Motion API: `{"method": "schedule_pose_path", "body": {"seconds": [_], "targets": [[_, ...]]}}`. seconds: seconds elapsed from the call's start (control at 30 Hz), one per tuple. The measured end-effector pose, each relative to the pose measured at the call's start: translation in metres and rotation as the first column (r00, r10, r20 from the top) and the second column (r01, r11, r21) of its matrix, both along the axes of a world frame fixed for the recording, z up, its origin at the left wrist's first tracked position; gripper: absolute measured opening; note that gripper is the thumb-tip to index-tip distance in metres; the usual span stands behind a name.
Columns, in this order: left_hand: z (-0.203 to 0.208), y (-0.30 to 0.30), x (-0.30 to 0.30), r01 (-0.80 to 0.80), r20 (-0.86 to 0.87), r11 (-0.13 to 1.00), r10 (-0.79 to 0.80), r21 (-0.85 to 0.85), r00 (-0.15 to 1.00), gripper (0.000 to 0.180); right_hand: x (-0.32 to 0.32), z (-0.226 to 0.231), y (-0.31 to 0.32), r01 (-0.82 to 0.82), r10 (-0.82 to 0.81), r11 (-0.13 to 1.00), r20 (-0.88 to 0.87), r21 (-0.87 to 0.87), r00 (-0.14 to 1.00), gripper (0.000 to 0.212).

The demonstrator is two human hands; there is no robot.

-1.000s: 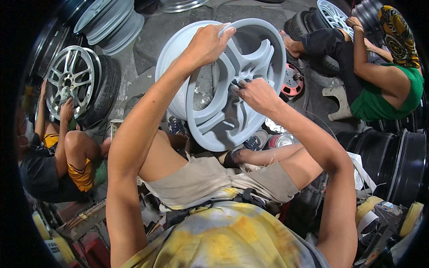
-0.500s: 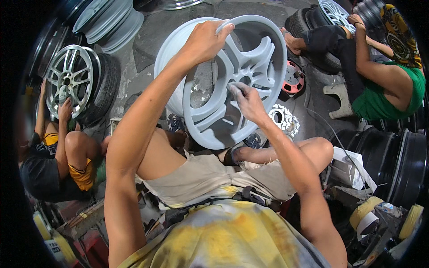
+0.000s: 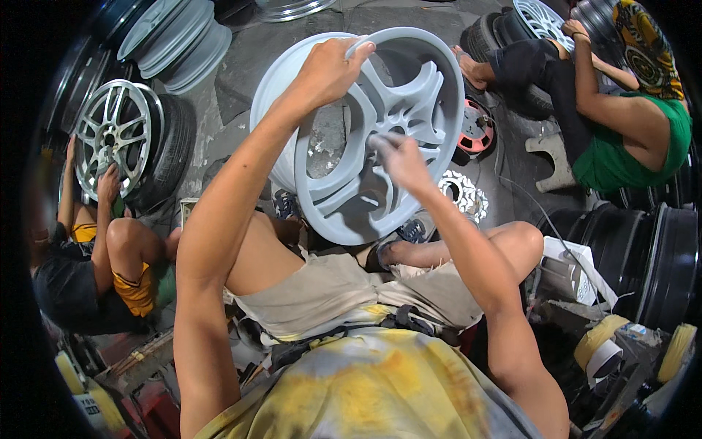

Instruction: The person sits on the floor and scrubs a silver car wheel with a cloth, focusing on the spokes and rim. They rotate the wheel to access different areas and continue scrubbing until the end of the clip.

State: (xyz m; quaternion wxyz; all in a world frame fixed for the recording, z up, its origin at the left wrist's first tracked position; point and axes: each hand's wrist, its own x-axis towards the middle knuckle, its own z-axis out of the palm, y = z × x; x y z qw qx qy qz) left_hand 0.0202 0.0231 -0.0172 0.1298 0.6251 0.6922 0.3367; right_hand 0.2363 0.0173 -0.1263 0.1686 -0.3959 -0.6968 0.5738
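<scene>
A grey alloy wheel rim (image 3: 333,192) stands tilted between my legs, its spoked face toward me. My left hand (image 3: 333,69) is closed over the top edge of the rim, thumb on the near lip. My right hand (image 3: 404,162) is at the spokes just beside the centre hub, blurred by motion. Its fingers look curled together, with greyish dust on the tips. Whatever they pinch, if anything, is too smeared to make out.
Left, a person (image 3: 91,256) works at a silver rim (image 3: 113,135) by a tyre. Right, another person in green (image 3: 636,143) sits at a rim. A red-and-black round object (image 3: 475,128), a cable, a silver patterned disc (image 3: 468,196) and black rims (image 3: 614,241) lie right.
My right hand has shifted slightly left and down across the spokes and is more blurred. My left hand keeps its hold on the rim. The whole view has shifted slightly.
</scene>
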Motion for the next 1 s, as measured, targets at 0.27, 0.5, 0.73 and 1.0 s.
{"method": "schedule_pose_path", "body": {"seconds": [0.27,0.5,0.73,1.0], "targets": [[-0.004,0.000,-0.008,0.001,0.022,1.000,-0.001,0.017,1.000,0.050,0.070,-0.009,0.030,-0.237,0.171,0.627,0.166,0.742,0.971,0.022],[0.001,-0.006,-0.002,-0.010,0.066,1.000,0.010,-0.003,0.998,0.050,0.031,0.034,-0.005,-0.662,0.286,0.537,0.625,0.523,0.726,0.023],[0.009,-0.007,0.002,-0.010,0.070,1.000,0.012,-0.030,0.997,0.049,0.031,-0.001,0.003,-0.234,0.191,0.965,-0.299,-0.116,0.935,0.024],[-0.001,-0.004,0.000,-0.017,0.071,1.000,0.016,0.019,0.997,0.051,0.050,0.014,0.061,-0.277,0.059,0.420,0.278,0.864,0.959,0.020]]}}
